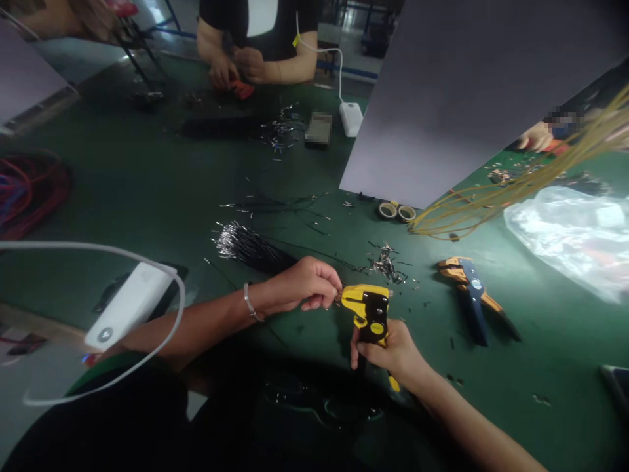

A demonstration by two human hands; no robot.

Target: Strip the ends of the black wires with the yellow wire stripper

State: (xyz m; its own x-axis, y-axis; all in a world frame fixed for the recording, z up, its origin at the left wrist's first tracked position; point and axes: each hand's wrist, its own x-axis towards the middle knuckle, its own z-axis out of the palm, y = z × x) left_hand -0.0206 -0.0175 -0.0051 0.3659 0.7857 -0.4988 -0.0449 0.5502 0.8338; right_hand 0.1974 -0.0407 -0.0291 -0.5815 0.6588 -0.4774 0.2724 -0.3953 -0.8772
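My right hand (398,354) is wrapped round the handles of a yellow and black wire stripper (376,308), its jaws pointing left. At those jaws, my left hand (314,285) pinches a thin wire, mostly hidden by the fingertips. A bundle of black wires (260,252) with shiny ends lies just beyond my left wrist. Past the stripper's head is a small pile of wire offcuts (388,262). To the right, a second wire stripper (474,288), blue and orange, lies on the green table (515,400).
A white panel (442,98) stands beyond two tape rolls (397,211). Yellow wires (491,196) and a clear plastic bag (574,236) lie right. At left are a white power bank (130,305) with a cable and red wires (29,190). Across the table, a person (258,52) holds a red tool.
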